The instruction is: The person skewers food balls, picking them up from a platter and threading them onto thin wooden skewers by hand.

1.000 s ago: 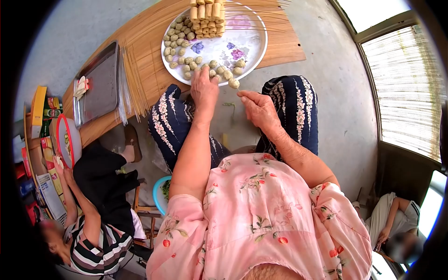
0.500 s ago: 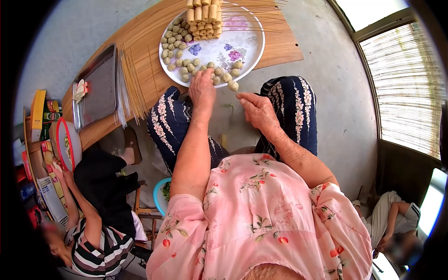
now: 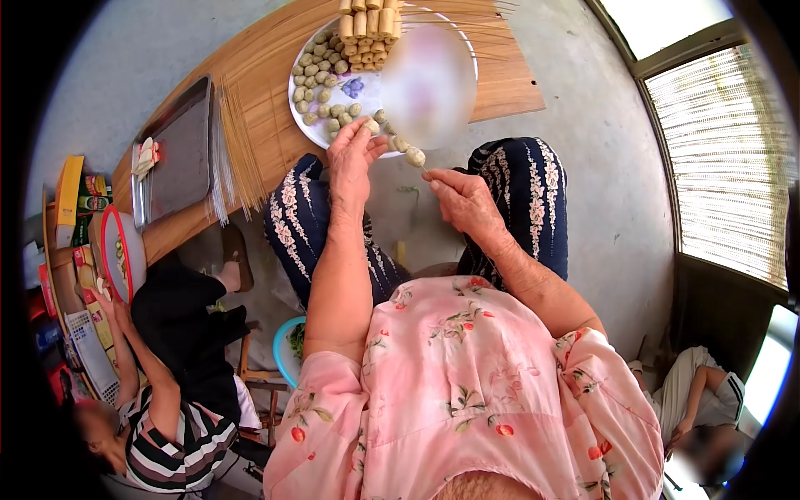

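My left hand (image 3: 353, 162) is at the plate's near edge, with a greenish-grey ball (image 3: 371, 127) at its fingertips. My right hand (image 3: 467, 200) pinches the lower end of a thin skewer (image 3: 425, 169). Pale balls (image 3: 414, 157) sit on the skewer's upper part, which tilts up and left toward the plate. The white flowered plate (image 3: 367, 90) carries many loose greenish balls (image 3: 312, 82) along its left and near side. A stack of light-brown cylindrical pieces (image 3: 367, 29) on sticks stands at its far side. A blurred patch hides the plate's right part.
The plate stands on a wooden table (image 3: 258, 58). Loose skewers (image 3: 237, 146) and a metal tray (image 3: 173, 150) lie to the left. At lower left a person (image 3: 167, 417) handles something by a red-rimmed bowl (image 3: 115, 250). Another person (image 3: 696, 396) sits at lower right.
My left hand has lifted slightly and turned, bringing a ball up at its fingertips. My right hand and the skewer have barely moved. A blurred patch now covers part of the plate.
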### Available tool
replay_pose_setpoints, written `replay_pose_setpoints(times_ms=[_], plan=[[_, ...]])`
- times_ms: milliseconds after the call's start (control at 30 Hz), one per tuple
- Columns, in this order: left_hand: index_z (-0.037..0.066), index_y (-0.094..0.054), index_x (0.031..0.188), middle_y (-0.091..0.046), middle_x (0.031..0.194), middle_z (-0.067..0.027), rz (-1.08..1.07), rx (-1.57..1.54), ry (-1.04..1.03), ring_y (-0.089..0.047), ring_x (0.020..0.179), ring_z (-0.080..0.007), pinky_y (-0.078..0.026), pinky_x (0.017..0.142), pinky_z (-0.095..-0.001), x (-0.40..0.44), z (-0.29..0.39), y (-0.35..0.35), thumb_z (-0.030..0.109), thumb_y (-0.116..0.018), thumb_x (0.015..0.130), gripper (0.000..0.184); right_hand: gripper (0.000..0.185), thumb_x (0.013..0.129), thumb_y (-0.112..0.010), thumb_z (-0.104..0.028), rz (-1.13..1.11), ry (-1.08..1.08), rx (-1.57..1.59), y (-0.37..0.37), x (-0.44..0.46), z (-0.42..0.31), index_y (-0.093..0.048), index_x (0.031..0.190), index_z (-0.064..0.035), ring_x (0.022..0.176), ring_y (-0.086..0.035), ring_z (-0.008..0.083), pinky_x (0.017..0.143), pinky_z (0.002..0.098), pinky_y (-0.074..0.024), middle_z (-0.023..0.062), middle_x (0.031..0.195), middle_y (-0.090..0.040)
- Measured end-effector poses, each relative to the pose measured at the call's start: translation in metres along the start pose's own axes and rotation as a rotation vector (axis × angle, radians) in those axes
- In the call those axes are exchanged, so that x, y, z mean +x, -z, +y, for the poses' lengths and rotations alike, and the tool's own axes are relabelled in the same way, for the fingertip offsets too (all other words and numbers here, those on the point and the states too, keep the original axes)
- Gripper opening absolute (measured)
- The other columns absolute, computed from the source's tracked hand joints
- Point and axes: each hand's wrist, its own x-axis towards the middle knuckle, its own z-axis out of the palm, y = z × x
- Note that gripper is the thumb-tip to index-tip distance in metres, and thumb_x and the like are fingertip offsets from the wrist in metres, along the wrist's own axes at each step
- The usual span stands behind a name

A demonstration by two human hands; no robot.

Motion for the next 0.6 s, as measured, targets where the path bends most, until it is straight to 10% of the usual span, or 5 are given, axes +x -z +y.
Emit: replay_pose_setpoints(times_ms=[200, 600], plan=[[-0.008, -0.047, 0.115, -0.055, 0.102, -0.0171, -0.048, -0.228, 0.004, -0.062, 0.089, -0.0262, -0.053, 0.079, -0.0322, -0.0025, 0.0011, 0.0042, 0.009, -0.043, 0.094, 0.028, 0.025, 0.092, -0.051, -0.016, -0.074, 0.023, -0.044, 0.0000, -0.0045, 0.0029, -0.062, 0.110, -0.0030, 0.044, -0.036, 0.0039, 0.040, 0.0204, -0.0300, -0.0047, 0.053, -0.042], [-0.009, -0.046, 0.115, -0.056, 0.100, -0.0190, -0.073, -0.279, 0.024, -0.062, 0.088, -0.0287, -0.054, 0.078, -0.0346, -0.0019, 0.0020, 0.0059, 0.009, -0.044, 0.094, 0.028, 0.024, 0.090, -0.054, -0.013, -0.095, 0.006, -0.074, 0.0015, -0.0060, -0.0008, -0.062, 0.107, 0.0019, 0.047, -0.045, 0.0067, 0.047, 0.0248, -0.0407, 0.0016, 0.057, -0.053]])
